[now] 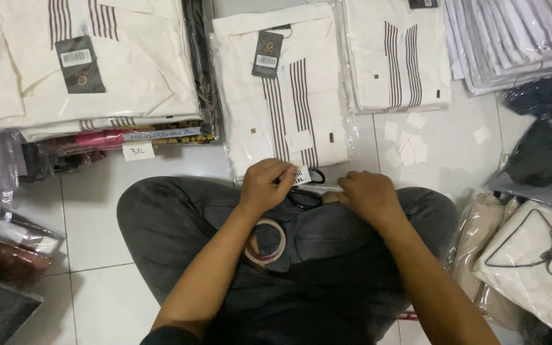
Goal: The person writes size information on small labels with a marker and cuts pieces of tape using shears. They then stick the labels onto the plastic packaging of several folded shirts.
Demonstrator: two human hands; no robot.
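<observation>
My left hand (266, 184) pinches a small white size label (298, 175) at the near edge of a cream shirt in a clear plastic bag (282, 89). My right hand (367, 195) is closed on a white strip of labels (322, 189) resting on my knee. Black-handled scissors (305, 198) lie on my lap between both hands. A roll of tape (265, 241) sits on my dark trousers under my left forearm.
Stacks of bagged cream shirts with dark stripes lie at top left (91, 64) and top centre-right (397, 54). Loose white labels (407, 144) are scattered on the white tile floor. Bagged garments (538, 255) lie at right, folded white stacks (512, 38) at top right.
</observation>
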